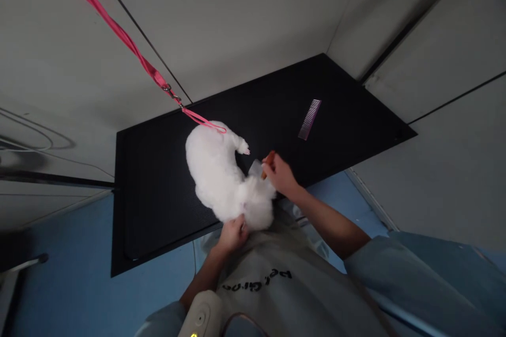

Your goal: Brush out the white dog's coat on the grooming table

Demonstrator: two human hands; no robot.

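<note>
A fluffy white dog point(215, 168) is on the black grooming table point(158, 221), its body curved and its head at the table's near edge against my apron. My right hand point(281, 175) is closed round the orange-brown handle of a slicker brush point(269, 160). The brush's pale head is partly hidden and lies close to the fur on the right side of the dog's head. At the left side of the head, my left hand point(234, 233) is closed on the fur; its fingertips are partly hidden.
A pink leash point(130, 45) hangs down from the upper left, its loop lying over the dog's rump. A metal comb point(310, 120) rests on the table's right part. Behind the table stands a pale wall point(245, 21). The floor point(71, 263) is blue.
</note>
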